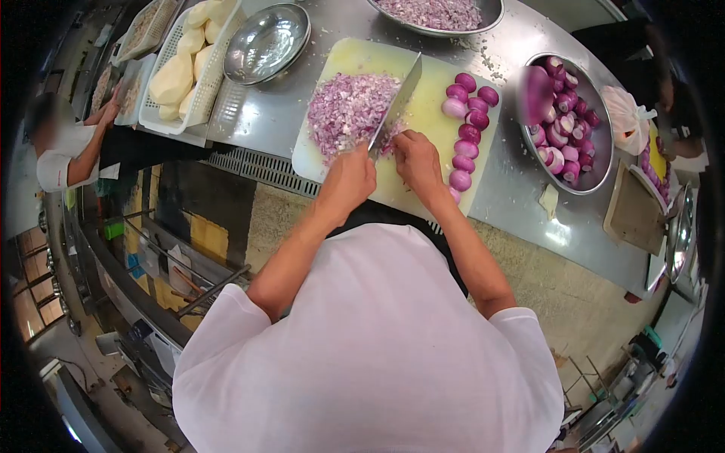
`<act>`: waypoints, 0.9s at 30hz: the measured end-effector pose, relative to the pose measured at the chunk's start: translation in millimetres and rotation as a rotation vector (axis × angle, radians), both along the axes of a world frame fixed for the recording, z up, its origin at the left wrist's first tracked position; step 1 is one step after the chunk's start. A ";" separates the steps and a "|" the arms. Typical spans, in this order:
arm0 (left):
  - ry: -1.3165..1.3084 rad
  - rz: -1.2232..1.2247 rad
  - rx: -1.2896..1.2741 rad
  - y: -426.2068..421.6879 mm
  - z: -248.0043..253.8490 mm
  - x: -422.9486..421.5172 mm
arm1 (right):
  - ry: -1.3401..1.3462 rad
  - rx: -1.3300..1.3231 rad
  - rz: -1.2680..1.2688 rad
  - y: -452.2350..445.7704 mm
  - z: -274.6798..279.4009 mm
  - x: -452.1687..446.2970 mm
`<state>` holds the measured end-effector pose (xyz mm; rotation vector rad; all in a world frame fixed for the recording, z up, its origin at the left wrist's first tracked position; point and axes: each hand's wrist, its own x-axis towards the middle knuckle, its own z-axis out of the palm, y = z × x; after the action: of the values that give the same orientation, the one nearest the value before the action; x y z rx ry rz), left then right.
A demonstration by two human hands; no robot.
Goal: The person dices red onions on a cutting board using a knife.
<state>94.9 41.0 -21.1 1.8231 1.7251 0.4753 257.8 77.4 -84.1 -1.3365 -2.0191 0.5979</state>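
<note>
My left hand (349,181) is closed round the handle of a wide-bladed kitchen knife (402,94), whose blade points away from me across the cutting board (355,57). Just right of the blade, the curled fingers of my right hand (418,162) press on a piece of red onion (388,143), mostly hidden by the fingers and the knife. A heap of chopped red onion (343,109) lies left of the blade. Along the board's right side run several peeled red onions (469,134) in a rough line.
A steel bowl (608,162) of peeled onions stands on the right, beside a tied plastic bag (627,121). At the far edge is a bowl of chopped onion (438,13). An empty steel bowl (266,43) and a white basket (198,113) of peeled tubers sit left. Other people work at both sides.
</note>
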 end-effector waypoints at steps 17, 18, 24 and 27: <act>-0.009 0.028 0.001 -1.1 -0.9 14.1 | 0.032 -0.029 0.010 -1.1 0.7 3.4; -0.008 0.014 0.018 3.4 -6.5 18.3 | 0.024 -0.011 0.010 -0.9 1.4 3.8; -0.048 0.032 -0.038 1.1 -0.6 20.8 | 0.003 -0.028 0.005 -1.2 0.8 8.4; -0.047 0.036 -0.009 6.1 -8.3 22.6 | 0.020 -0.041 0.011 -4.2 -1.3 10.5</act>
<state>117.6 47.0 -29.3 1.7636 1.7281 0.5208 268.3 73.2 -85.4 -1.3394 -2.0093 0.6575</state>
